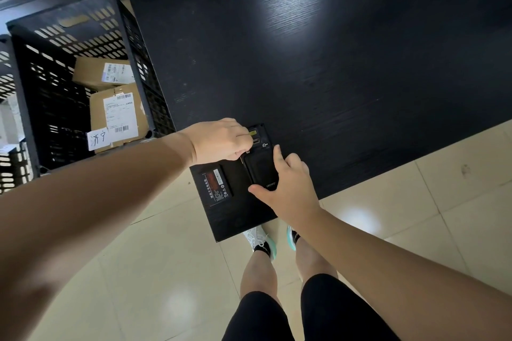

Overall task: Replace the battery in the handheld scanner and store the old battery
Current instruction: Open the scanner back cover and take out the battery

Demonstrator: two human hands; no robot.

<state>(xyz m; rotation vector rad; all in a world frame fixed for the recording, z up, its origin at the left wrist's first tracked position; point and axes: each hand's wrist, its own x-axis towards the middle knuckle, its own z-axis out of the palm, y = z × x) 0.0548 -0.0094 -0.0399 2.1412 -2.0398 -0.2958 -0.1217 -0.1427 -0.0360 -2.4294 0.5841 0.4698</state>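
Observation:
The black handheld scanner (261, 163) lies face down near the front left corner of the black table (332, 63), its back cover bearing a small logo. My left hand (216, 141) grips the scanner's top left edge, fingers curled against it beside a yellow part. My right hand (285, 183) rests on the scanner's lower right, with the index finger pressed on the cover and the thumb at its lower edge. A loose black battery (217, 184) with a red and white label lies flat on the table just left of the scanner.
A tall black perforated crate (69, 36) stands on the floor left of the table, holding cardboard parcels (116, 108) with shipping labels and a handwritten tag. The table's front edge runs diagonally over beige floor tiles; my legs and shoes are below.

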